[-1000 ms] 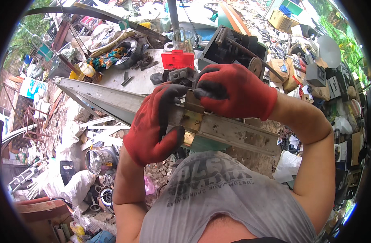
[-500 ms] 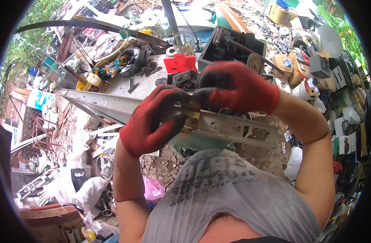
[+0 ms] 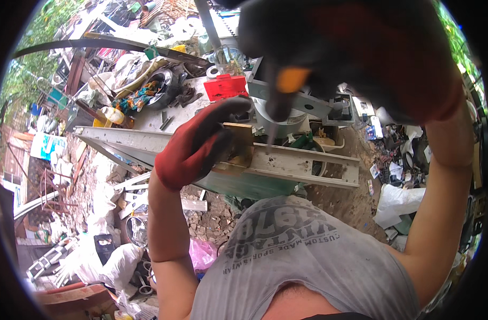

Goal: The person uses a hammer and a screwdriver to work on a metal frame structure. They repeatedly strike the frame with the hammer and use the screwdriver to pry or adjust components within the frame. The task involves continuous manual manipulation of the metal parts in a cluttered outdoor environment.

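Observation:
A long pale metal channel (image 3: 302, 164) lies crosswise in front of me. My left hand (image 3: 193, 144), in a red and black glove, curls around a brass-coloured metal piece (image 3: 238, 126) on that channel. Close to the camera and blurred, my gloved right hand (image 3: 356, 58) grips a drill (image 3: 280, 101) with a dark nose and an orange-yellow patch. Its thin bit points down toward the channel, just right of the brass-coloured piece. I cannot tell whether the tip touches. My right glove hides most of the drill's body.
A red case (image 3: 225, 87) sits on the light worktop (image 3: 193, 106) beyond the channel. Beside it are a grey round container (image 3: 281, 120) and a black tyre-like ring (image 3: 166, 88). Heaps of scrap surround me, with a white sack (image 3: 398, 205) at the right.
My right hand has left the brass-coloured piece and come up toward the camera, now with the drill in it. My left hand stays at the piece. The view has shifted slightly.

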The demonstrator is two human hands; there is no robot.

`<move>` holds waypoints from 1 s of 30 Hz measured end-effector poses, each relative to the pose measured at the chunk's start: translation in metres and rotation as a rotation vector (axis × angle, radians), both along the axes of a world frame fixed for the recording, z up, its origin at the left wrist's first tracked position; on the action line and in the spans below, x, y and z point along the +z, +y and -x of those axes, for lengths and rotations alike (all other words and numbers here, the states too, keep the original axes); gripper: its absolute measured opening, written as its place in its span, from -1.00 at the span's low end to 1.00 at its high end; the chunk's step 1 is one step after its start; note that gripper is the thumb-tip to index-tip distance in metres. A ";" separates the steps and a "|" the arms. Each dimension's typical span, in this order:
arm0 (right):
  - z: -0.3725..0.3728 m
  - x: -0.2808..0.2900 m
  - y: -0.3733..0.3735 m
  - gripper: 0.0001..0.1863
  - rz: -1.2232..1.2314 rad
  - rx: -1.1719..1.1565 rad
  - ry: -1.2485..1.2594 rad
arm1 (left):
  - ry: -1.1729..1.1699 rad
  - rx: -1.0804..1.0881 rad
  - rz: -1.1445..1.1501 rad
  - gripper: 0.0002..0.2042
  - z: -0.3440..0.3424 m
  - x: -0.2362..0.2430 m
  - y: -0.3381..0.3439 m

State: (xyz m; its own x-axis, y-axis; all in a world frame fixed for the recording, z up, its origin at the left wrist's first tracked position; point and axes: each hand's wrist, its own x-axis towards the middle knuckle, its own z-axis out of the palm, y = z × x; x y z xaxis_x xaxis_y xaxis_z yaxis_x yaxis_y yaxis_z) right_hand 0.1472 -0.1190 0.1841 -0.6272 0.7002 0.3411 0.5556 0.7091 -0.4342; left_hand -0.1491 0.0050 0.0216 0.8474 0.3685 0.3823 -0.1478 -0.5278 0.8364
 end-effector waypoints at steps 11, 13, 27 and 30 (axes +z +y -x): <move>0.046 0.033 0.045 -0.80 0.421 0.224 0.019 | 0.040 -0.107 0.006 -0.57 0.016 -0.007 -0.002; 0.048 0.039 0.048 -0.79 0.566 0.225 0.062 | 0.048 -0.090 -0.031 -0.58 0.016 -0.004 -0.005; 0.071 -0.019 0.055 -0.47 -0.718 0.118 -0.281 | -0.097 -0.125 -0.114 -0.65 -0.004 0.006 -0.017; 0.069 -0.013 0.036 -0.46 -0.380 0.112 0.012 | -0.009 -0.082 -0.107 -0.64 0.002 0.005 -0.014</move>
State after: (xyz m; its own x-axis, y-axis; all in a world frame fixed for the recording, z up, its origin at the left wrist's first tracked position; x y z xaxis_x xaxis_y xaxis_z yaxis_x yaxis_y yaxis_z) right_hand 0.0779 -0.0826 0.1712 -0.6871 0.4500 0.5704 0.4618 0.8766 -0.1354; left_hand -0.1514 -0.0086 0.0268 0.8692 0.2550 0.4235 -0.2012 -0.6000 0.7743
